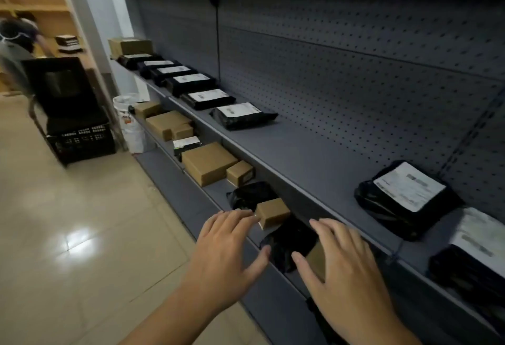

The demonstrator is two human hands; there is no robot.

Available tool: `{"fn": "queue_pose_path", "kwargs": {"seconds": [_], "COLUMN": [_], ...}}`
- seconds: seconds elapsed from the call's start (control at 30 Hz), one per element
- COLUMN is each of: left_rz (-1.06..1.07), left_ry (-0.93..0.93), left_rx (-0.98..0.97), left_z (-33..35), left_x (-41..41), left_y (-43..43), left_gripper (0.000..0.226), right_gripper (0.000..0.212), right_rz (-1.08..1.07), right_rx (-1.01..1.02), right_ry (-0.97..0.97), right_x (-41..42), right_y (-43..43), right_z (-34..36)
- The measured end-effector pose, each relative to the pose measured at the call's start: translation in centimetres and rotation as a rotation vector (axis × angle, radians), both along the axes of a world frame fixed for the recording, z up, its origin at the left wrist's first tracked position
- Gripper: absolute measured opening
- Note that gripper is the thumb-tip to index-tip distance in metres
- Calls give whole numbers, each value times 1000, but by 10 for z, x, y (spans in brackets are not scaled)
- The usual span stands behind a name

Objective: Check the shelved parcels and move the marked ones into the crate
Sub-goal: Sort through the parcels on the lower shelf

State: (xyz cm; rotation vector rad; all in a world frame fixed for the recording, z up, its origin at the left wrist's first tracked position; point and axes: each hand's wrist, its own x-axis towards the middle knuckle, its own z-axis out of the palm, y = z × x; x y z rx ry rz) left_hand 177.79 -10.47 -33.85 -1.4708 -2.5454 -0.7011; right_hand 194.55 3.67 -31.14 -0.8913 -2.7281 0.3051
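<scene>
Far left of the black bag (289, 243), out on the floor, stands the crate (82, 142); something dark sits in it, but you cannot tell what. Your left hand (226, 249) hovers just left of the bag, fingers spread wide, holding nothing. A small box (272, 212) lies against the bag's far-left side. The bag lies on the lower shelf (216, 193), no label showing. It looks soft, slick and probably light, so take it by both edges, since the film may sag and slip. Your right hand (347, 268) hovers just right of it, equally spread and empty. Above and right of the bag lie labelled parcels (407, 197).
</scene>
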Motion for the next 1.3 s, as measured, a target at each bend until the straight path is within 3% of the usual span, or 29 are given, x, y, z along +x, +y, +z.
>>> {"fn": "queue_pose_path", "kwargs": {"seconds": [0.53, 0.83, 1.3], "left_rz": [331, 461, 584], "left_ry": [-91, -49, 5], "left_rx": [40, -56, -113], "left_z": [-38, -63, -57], "left_x": [-110, -188, -314], "left_y": [-176, -158, -97], "left_gripper": [69, 56, 56], "right_gripper": [70, 66, 64], "right_rz": [380, 470, 611], "right_rx": [4, -10, -90], "right_ry": [-116, -133, -169], "right_x": [-195, -301, -451], "right_y": [-138, -110, -43], "right_z": [-17, -46, -54]}}
